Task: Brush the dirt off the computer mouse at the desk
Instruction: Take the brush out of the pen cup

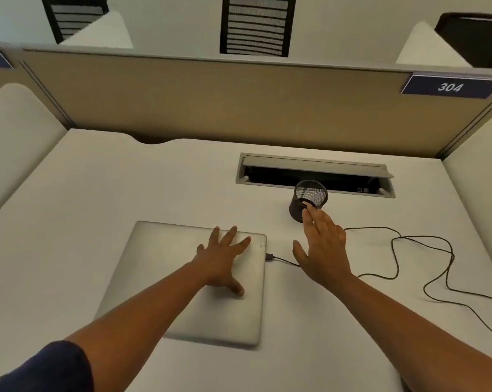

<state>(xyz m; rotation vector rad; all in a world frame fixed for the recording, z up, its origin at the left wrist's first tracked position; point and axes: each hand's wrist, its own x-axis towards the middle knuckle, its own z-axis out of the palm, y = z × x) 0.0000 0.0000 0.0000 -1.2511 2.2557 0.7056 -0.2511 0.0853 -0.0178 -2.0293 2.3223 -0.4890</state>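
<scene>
Your left hand (220,260) lies flat, fingers spread, on the lid of the closed laptop (182,290), grip released and holding nothing. Your right hand (322,247) is open too, fingers straight, its tips at the rim of the black mesh cup (310,199) on the desk (97,193). A black cable (426,267) runs from the laptop's right edge. The mouse is not in view.
</scene>
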